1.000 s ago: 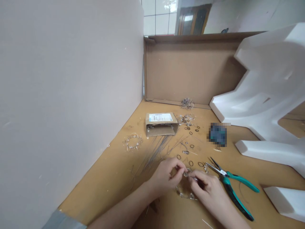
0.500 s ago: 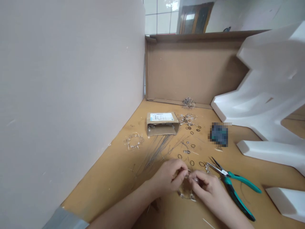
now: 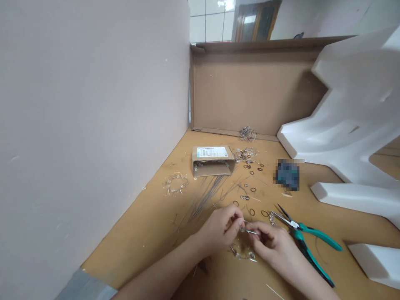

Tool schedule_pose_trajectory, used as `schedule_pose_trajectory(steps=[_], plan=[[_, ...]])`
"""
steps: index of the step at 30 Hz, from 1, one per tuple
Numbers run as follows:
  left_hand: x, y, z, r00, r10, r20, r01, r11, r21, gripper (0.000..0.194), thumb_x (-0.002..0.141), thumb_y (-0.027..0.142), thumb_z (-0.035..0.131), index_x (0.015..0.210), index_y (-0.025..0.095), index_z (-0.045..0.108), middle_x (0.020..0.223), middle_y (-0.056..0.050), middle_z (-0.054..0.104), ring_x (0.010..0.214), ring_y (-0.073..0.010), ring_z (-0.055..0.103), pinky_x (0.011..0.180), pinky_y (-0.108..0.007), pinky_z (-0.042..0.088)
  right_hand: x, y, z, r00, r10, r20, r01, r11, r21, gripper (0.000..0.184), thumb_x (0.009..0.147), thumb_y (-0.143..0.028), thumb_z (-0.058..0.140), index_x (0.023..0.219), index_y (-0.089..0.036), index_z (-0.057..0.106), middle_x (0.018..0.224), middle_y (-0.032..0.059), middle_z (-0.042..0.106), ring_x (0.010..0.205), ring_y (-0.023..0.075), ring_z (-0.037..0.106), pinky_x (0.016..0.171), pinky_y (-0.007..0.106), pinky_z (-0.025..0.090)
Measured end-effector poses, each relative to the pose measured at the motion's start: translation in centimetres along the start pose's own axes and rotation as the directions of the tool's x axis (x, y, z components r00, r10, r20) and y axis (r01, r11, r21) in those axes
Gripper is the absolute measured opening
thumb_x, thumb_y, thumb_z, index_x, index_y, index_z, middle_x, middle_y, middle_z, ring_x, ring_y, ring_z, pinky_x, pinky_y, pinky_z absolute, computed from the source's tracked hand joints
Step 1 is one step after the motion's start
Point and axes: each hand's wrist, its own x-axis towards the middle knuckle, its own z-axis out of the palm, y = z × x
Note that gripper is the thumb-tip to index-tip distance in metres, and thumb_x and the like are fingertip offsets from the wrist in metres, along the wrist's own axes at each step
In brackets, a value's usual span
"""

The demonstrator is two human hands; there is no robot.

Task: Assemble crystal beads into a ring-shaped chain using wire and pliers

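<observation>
My left hand (image 3: 223,228) pinches one part of a wire ring strung with clear beads (image 3: 241,255), near a round clear bead (image 3: 242,229) at the fingertips. Close beside it, my right hand (image 3: 270,241) has thumb and fingers closed on a thin silvery wire (image 3: 251,232) of the same ring. The lower part of the beaded ring hangs or rests below both hands; I cannot tell which. To the right of my right hand lie green-handled long-nose pliers (image 3: 295,227), jaws parted.
An open cardboard box (image 3: 213,161) holds clear beads. Grey wires (image 3: 208,200), small dark rings (image 3: 252,212) and a finished-looking beaded ring (image 3: 176,183) lie about. White foam (image 3: 350,196) borders the right, a white panel (image 3: 93,125) the left. A blurred dark item (image 3: 286,175) lies right of centre.
My hands have drawn slightly apart, the left shifting a little left. The bead and a straight length of wire between the fingertips now show more plainly.
</observation>
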Motion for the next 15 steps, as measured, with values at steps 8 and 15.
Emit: schedule_pose_trajectory(steps=[8, 15], plan=[[-0.01, -0.20, 0.17, 1.000, 0.002, -0.025, -0.002, 1.000, -0.002, 0.010, 0.085, 0.019, 0.042, 0.083, 0.017, 0.052, 0.073, -0.001, 0.061, 0.065, -0.0109, 0.055, 0.061, -0.021, 0.041, -0.19, 0.43, 0.18, 0.999, 0.046, -0.029, -0.045, 0.998, 0.043, 0.013, 0.078, -0.025, 0.045, 0.085, -0.021, 0.056, 0.057, -0.0052, 0.045, 0.051, 0.0115, 0.044, 0.048, 0.021, 0.036], [0.02, -0.22, 0.20, 1.000, -0.012, -0.002, 0.012, 1.000, 0.004, 0.010, 0.085, 0.018, 0.042, 0.083, 0.016, 0.051, 0.074, -0.002, 0.062, 0.067, -0.0111, 0.056, 0.062, -0.021, 0.041, 0.13, 0.77, 0.06, 1.000, -0.014, -0.020, 0.014, 1.000, -0.012, 0.020, 0.082, -0.033, 0.046, 0.078, -0.021, 0.060, 0.055, -0.0049, 0.040, 0.051, 0.0108, 0.038, 0.050, 0.021, 0.034]])
